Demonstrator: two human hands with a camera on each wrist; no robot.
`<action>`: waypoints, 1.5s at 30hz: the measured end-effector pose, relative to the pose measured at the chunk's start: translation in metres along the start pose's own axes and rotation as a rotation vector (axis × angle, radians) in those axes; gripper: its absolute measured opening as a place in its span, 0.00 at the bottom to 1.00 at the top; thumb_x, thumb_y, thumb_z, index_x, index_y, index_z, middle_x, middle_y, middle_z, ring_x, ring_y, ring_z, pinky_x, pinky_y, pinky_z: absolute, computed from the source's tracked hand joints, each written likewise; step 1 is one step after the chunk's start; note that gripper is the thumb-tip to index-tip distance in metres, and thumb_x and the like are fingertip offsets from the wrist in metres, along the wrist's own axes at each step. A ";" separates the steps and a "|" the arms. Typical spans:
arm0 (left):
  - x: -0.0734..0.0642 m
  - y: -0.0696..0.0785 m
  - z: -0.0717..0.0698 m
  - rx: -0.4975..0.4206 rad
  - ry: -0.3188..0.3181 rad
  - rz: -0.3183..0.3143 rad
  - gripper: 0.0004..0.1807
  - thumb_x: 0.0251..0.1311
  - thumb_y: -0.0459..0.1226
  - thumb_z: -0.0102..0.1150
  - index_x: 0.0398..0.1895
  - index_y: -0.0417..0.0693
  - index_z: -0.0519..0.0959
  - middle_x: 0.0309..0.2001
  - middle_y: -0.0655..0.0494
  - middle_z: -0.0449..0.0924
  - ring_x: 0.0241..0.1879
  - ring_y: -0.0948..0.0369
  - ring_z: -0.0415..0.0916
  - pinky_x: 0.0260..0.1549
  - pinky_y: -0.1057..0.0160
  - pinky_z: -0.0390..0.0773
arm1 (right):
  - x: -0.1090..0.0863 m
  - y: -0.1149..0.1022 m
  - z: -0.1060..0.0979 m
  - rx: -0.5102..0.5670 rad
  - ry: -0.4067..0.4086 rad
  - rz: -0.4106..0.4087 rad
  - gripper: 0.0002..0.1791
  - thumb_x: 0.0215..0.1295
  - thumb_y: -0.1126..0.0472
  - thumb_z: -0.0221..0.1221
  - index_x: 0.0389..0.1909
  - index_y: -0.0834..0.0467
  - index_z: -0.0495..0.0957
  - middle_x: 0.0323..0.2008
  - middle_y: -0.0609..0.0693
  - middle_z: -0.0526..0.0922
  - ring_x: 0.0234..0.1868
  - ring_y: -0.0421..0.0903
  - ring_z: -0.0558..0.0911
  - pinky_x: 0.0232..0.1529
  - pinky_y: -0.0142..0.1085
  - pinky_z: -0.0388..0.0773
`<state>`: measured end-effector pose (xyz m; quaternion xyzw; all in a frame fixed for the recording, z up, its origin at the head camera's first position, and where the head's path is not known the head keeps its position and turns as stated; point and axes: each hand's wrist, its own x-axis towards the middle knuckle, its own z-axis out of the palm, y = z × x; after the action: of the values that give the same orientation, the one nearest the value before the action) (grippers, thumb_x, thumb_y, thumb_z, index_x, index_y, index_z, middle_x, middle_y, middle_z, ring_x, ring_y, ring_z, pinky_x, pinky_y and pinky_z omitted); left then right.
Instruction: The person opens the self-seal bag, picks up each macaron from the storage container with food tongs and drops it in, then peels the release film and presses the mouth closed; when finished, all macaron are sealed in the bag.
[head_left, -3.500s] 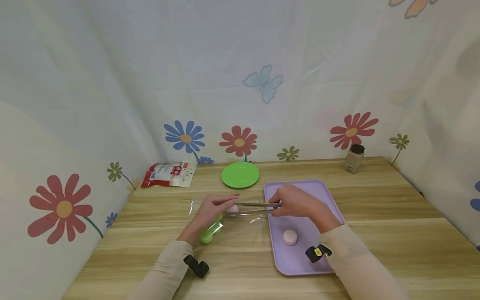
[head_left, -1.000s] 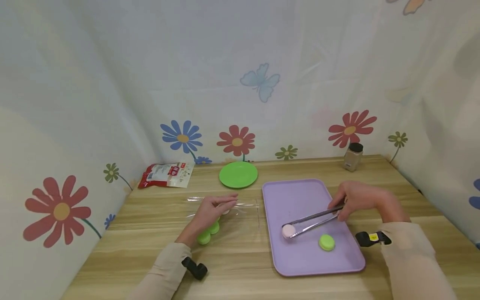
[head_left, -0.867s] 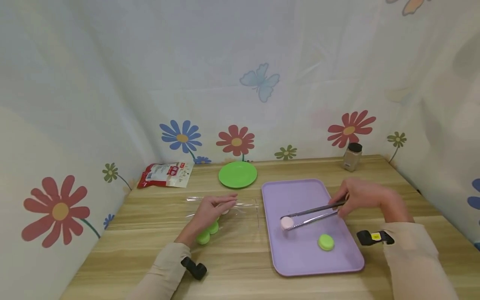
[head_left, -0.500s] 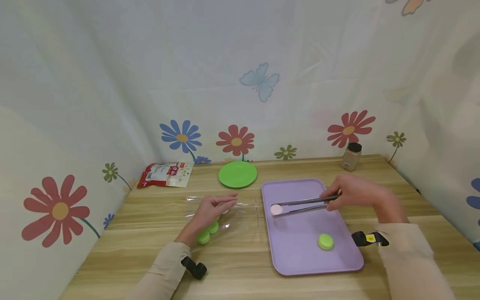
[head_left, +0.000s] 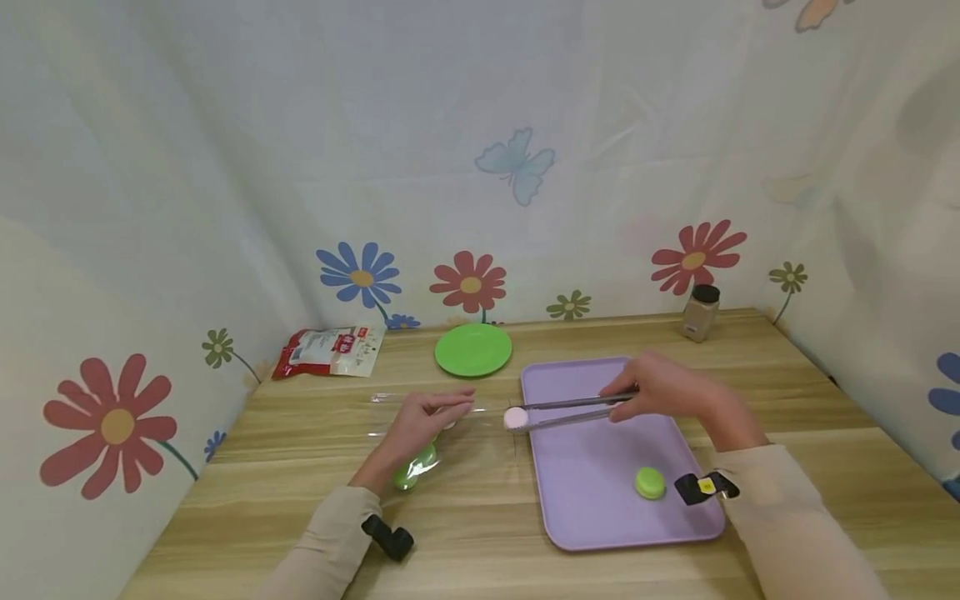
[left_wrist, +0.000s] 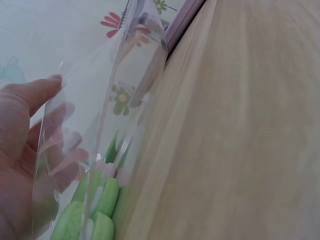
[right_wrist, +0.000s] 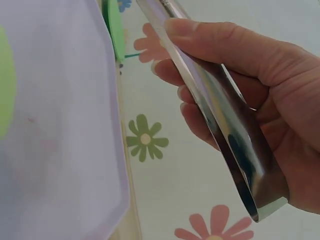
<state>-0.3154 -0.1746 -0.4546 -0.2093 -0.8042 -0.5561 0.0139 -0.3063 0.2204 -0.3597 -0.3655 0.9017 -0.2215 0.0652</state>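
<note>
Flower-printed cloth [head_left: 420, 125] is hanging behind a wooden table [head_left: 465, 542]. Far left, a red-and-white packet [head_left: 330, 352] is lying near the back edge. Nearer the front, a clear bag [left_wrist: 90, 107] is holding several green macarons [left_wrist: 106, 197]; the left hand [head_left: 423, 421] is holding the bag's film between thumb and fingers. Behind the bag, a green plate [head_left: 472, 350] is lying flat. Continuing right, a pink macaron [head_left: 516, 419] is sitting between the tips of metal tongs [right_wrist: 220, 112], at the bag's right end; cannot tell whether it is inside the film. Beneath the tong arms, a lilac tray [head_left: 592, 508] is bearing a lone green macaron [head_left: 649, 483]. The right hand [head_left: 667, 393] is gripping the tongs above the tray. Far right, a dark-lidded jar [head_left: 701, 313] is standing upright.
</note>
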 end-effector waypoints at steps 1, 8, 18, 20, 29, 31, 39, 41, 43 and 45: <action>0.000 0.000 0.000 -0.002 -0.001 0.002 0.14 0.63 0.45 0.68 0.47 0.51 0.88 0.58 0.57 0.81 0.63 0.58 0.73 0.66 0.55 0.68 | 0.003 -0.001 0.002 -0.005 0.004 0.001 0.20 0.56 0.56 0.74 0.48 0.61 0.87 0.33 0.39 0.86 0.30 0.37 0.75 0.29 0.30 0.77; -0.001 0.000 -0.001 -0.028 -0.006 0.008 0.18 0.64 0.43 0.67 0.50 0.38 0.85 0.59 0.55 0.81 0.64 0.56 0.72 0.66 0.55 0.68 | 0.025 -0.014 0.025 -0.079 0.045 -0.015 0.20 0.56 0.54 0.74 0.50 0.56 0.87 0.26 0.38 0.76 0.27 0.38 0.69 0.25 0.31 0.67; -0.010 0.030 0.002 -0.077 -0.016 -0.006 0.12 0.66 0.33 0.63 0.49 0.37 0.85 0.61 0.42 0.78 0.66 0.49 0.71 0.66 0.52 0.66 | 0.046 -0.036 0.047 -0.044 0.028 -0.121 0.19 0.56 0.57 0.74 0.49 0.58 0.87 0.25 0.40 0.78 0.26 0.34 0.70 0.26 0.29 0.68; -0.010 0.029 0.003 -0.070 -0.021 -0.001 0.12 0.67 0.34 0.63 0.49 0.37 0.85 0.60 0.42 0.78 0.65 0.49 0.71 0.66 0.52 0.67 | 0.050 -0.039 0.050 -0.025 0.014 -0.142 0.19 0.56 0.58 0.74 0.48 0.59 0.87 0.26 0.43 0.83 0.27 0.32 0.73 0.27 0.28 0.71; -0.009 0.028 0.005 -0.058 -0.018 0.012 0.11 0.66 0.33 0.63 0.47 0.37 0.86 0.59 0.43 0.79 0.63 0.50 0.73 0.64 0.55 0.70 | 0.059 -0.043 0.063 -0.034 -0.015 -0.183 0.18 0.56 0.58 0.74 0.47 0.59 0.88 0.33 0.47 0.88 0.32 0.36 0.80 0.32 0.28 0.76; -0.010 0.028 0.005 -0.060 -0.018 0.008 0.10 0.66 0.33 0.63 0.47 0.36 0.86 0.59 0.43 0.79 0.63 0.51 0.74 0.64 0.56 0.70 | 0.060 -0.044 0.065 -0.033 -0.011 -0.192 0.18 0.56 0.58 0.74 0.47 0.60 0.87 0.34 0.49 0.89 0.34 0.40 0.82 0.33 0.28 0.76; -0.010 0.028 0.006 -0.029 -0.027 0.001 0.13 0.67 0.34 0.63 0.48 0.33 0.85 0.59 0.45 0.79 0.63 0.52 0.74 0.65 0.55 0.68 | 0.061 -0.046 0.069 -0.016 -0.011 -0.210 0.17 0.56 0.58 0.74 0.45 0.60 0.88 0.36 0.49 0.89 0.36 0.42 0.84 0.34 0.28 0.78; -0.010 0.029 0.006 -0.017 -0.026 0.006 0.12 0.67 0.34 0.63 0.47 0.35 0.86 0.59 0.46 0.80 0.63 0.52 0.74 0.65 0.55 0.68 | 0.061 -0.047 0.070 -0.006 -0.024 -0.208 0.17 0.56 0.57 0.74 0.45 0.59 0.88 0.37 0.48 0.89 0.36 0.42 0.84 0.34 0.28 0.78; -0.010 0.030 0.006 -0.006 -0.024 0.010 0.11 0.67 0.34 0.64 0.46 0.38 0.86 0.59 0.47 0.80 0.62 0.53 0.75 0.65 0.55 0.68 | 0.061 -0.048 0.070 -0.003 -0.039 -0.202 0.17 0.56 0.56 0.74 0.45 0.58 0.88 0.37 0.48 0.89 0.35 0.41 0.83 0.34 0.28 0.77; -0.010 0.030 0.005 0.000 -0.023 0.013 0.10 0.66 0.35 0.64 0.46 0.40 0.87 0.58 0.49 0.81 0.62 0.54 0.75 0.65 0.56 0.68 | 0.061 -0.048 0.070 -0.002 -0.043 -0.194 0.17 0.57 0.56 0.74 0.46 0.58 0.88 0.38 0.47 0.89 0.34 0.40 0.82 0.34 0.28 0.76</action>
<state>-0.2947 -0.1640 -0.4322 -0.2206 -0.8029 -0.5537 0.0083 -0.3010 0.1234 -0.3986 -0.4558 0.8608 -0.2178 0.0625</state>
